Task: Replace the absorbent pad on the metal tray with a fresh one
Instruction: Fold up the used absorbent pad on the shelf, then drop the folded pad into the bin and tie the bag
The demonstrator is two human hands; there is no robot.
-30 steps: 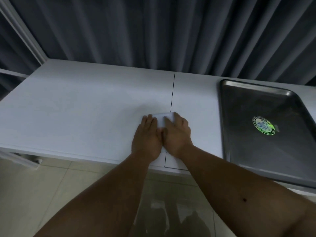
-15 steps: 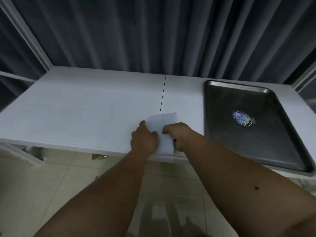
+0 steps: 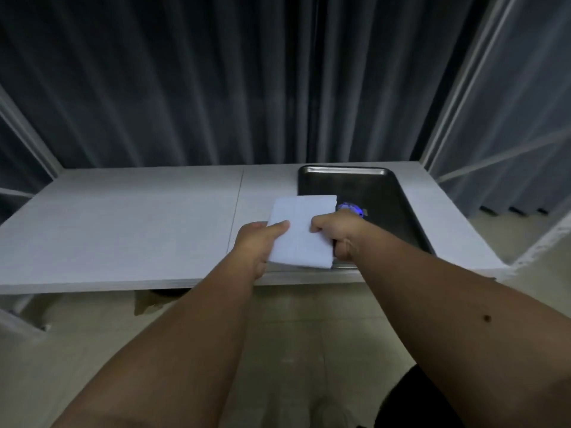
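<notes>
2 hands (image 3: 256,242) (image 3: 340,234), unlabelled pad (image 3: 301,233)

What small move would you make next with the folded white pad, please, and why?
Probably carry the folded white pad a little further right over the metal tray and begin unfolding it. Both the left hand and right hand hold it by its sides, it only overlaps the tray's left edge, and the tray floor looks bare.
</notes>
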